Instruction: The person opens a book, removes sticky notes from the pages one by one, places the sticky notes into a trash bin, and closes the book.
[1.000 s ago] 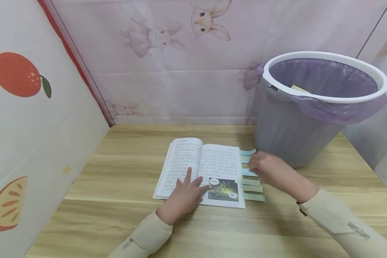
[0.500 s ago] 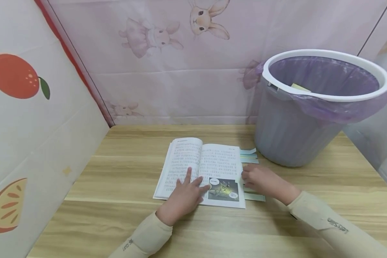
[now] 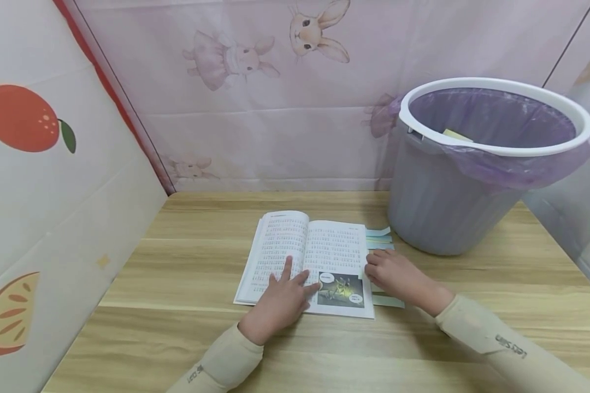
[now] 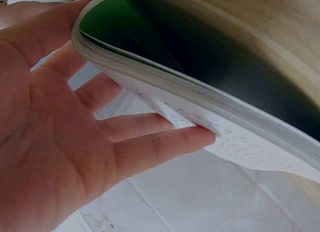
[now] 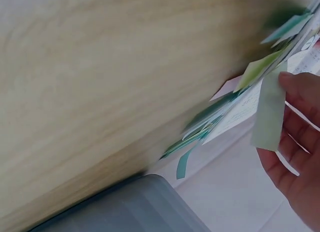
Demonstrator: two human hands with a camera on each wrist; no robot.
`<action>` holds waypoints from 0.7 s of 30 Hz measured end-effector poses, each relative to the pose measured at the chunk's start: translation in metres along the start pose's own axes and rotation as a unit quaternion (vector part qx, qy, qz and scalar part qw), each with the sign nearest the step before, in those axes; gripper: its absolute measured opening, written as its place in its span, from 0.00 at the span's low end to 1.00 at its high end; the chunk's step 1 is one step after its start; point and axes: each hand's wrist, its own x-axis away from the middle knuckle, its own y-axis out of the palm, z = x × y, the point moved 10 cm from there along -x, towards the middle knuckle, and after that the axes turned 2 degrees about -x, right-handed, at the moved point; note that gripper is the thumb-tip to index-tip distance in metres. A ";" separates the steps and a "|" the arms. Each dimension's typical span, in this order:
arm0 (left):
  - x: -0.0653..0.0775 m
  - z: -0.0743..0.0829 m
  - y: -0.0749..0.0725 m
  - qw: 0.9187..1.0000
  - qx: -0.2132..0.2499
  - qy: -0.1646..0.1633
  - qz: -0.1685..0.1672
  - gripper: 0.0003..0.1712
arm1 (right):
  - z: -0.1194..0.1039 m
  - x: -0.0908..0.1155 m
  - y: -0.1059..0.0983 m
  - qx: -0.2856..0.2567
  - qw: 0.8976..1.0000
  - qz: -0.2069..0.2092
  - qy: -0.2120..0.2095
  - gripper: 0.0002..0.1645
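An open book [image 3: 331,240] lies on the wooden table, with printed text and a dark picture on its right page. My left hand [image 3: 280,300] rests on the pages with its fingers spread; in the left wrist view those fingers touch the paper below the page edges. At the book's right edge is my right hand [image 3: 403,278]. The right wrist view shows its thumb and fingers pinching a pale green sticky tab [image 5: 270,115], whose upper end meets the book. Blue tabs [image 3: 379,232] stick out above that hand and a green tab [image 3: 389,301] below it.
A grey trash bin [image 3: 437,207] with a purple liner stands on the table at the back right. Inside it, a yellowish piece of paper [image 3: 457,135] shows near the rim. Printed curtains surround the table [image 3: 177,273] at the left and back.
My right hand has moved down and left from the blue tabs to the book's right edge, now pinching a pale green tab. My left hand has stayed in place.
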 end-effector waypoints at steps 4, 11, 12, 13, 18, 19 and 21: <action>0.000 0.000 0.000 1.000 0.001 0.000 -0.001 0.22 | 0.003 -0.001 0.000 0.013 1.000 0.000 0.007 0.12; -0.001 -0.001 0.002 1.000 -0.002 -0.001 -0.006 0.22 | 0.008 -0.001 0.003 0.015 0.999 -0.015 0.027 0.12; -0.001 -0.001 0.002 1.000 -0.002 -0.002 -0.006 0.22 | 0.009 -0.001 0.003 0.011 0.999 -0.017 0.032 0.12; -0.001 -0.001 0.002 1.000 -0.002 -0.002 -0.007 0.22 | 0.010 -0.001 0.003 0.006 0.999 -0.021 0.036 0.12; 0.000 -0.001 0.002 1.000 0.003 -0.004 -0.009 0.22 | 0.016 -0.001 0.000 -0.034 0.998 -0.019 0.057 0.11; 0.000 -0.001 0.002 1.000 0.005 -0.004 -0.009 0.22 | 0.018 -0.001 -0.004 -0.041 0.997 -0.013 0.059 0.10; 0.000 -0.001 0.001 1.000 0.005 -0.004 -0.009 0.22 | 0.021 -0.003 -0.018 -0.049 0.997 0.018 0.057 0.08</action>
